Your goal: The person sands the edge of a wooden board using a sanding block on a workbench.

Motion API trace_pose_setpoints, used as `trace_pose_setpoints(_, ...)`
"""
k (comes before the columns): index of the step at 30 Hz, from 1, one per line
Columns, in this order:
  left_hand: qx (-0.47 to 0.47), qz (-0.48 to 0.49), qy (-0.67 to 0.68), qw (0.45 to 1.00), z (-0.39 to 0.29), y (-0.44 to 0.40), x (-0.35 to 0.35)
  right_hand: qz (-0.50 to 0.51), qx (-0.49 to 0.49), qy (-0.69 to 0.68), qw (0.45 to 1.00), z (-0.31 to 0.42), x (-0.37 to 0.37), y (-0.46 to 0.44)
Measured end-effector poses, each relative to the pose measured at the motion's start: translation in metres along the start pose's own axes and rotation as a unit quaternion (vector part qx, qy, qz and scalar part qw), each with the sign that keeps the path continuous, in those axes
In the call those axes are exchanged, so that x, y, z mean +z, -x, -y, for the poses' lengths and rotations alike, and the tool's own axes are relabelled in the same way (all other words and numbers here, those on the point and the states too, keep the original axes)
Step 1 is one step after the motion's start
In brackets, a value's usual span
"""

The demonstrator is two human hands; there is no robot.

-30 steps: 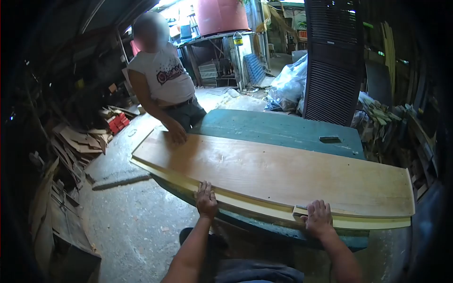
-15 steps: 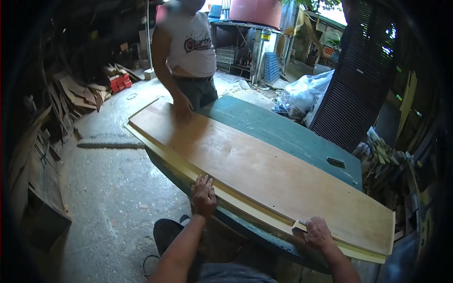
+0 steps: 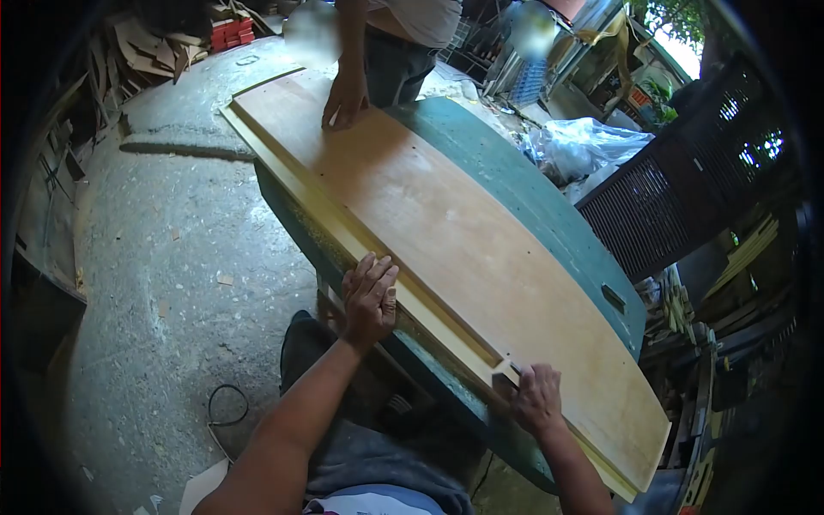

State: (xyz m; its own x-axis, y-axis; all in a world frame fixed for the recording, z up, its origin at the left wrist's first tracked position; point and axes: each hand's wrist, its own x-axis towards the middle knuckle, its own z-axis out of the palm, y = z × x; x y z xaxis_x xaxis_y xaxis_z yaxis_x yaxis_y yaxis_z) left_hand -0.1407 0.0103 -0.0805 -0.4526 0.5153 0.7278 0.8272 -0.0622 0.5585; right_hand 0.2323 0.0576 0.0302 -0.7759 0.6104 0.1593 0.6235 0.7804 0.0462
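Note:
A long wooden panel [image 3: 463,232] lies on a green table [image 3: 515,180], with a pale wood strip [image 3: 429,316] along its near edge. My left hand [image 3: 371,296] rests on the strip, its fingers laid flat and pointing away from me. Farther right, my right hand [image 3: 536,396] is closed around a small dark-sided block [image 3: 505,384] at the same edge; its exact shape is partly hidden by the fingers. At the panel's far end, a co-worker's hand [image 3: 346,99] touches the top surface.
The co-worker [image 3: 399,43] stands beyond the table. A dark louvered shutter [image 3: 661,193] leans at the right, near plastic bags [image 3: 584,148]. Wood scraps [image 3: 142,47] and red blocks [image 3: 232,34] lie at the far left. A thin dark cable [image 3: 227,421] loops on the floor.
The view has tilted down and turned, so the panel now runs more steeply from upper left to lower right. Both my hands stay along its near edge.

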Motion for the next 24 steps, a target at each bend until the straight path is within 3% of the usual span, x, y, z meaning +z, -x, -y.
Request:
trace_pose_setpoints(3,0.006,-0.009,-0.001,1.0,0.002,0.001,0.002,-0.006,-0.014,-0.014,1.0,0.03,0.015,-0.053)
trace_pose_setpoints(5,-0.008,-0.042,0.063,0.997,0.005,0.005,0.005,-0.033,-0.036,0.046,0.998,0.056,0.029,-0.098)
trace_pose_setpoints(9,0.006,-0.074,0.073,0.995,0.023,0.023,0.004,-0.014,-0.034,0.006,0.999,0.12,0.045,-0.201)
trace_pose_setpoints(12,-0.034,-0.099,0.074,0.992,0.029,0.036,0.003,-0.001,-0.038,-0.032,0.999,0.163,0.048,-0.271)
trace_pose_setpoints(17,-0.057,-0.058,0.056,0.995,0.028,0.039,0.003,-0.073,-0.058,-0.058,0.994,0.222,0.07,-0.365)
trace_pose_setpoints(21,-0.045,-0.054,0.023,0.997,0.027,0.034,-0.004,-0.135,-0.072,-0.081,0.985,0.215,0.079,-0.36)
trace_pose_setpoints(24,-0.045,-0.042,0.021,0.998,0.03,0.032,-0.006,-0.04,-0.057,-0.07,0.995,0.171,0.059,-0.288)
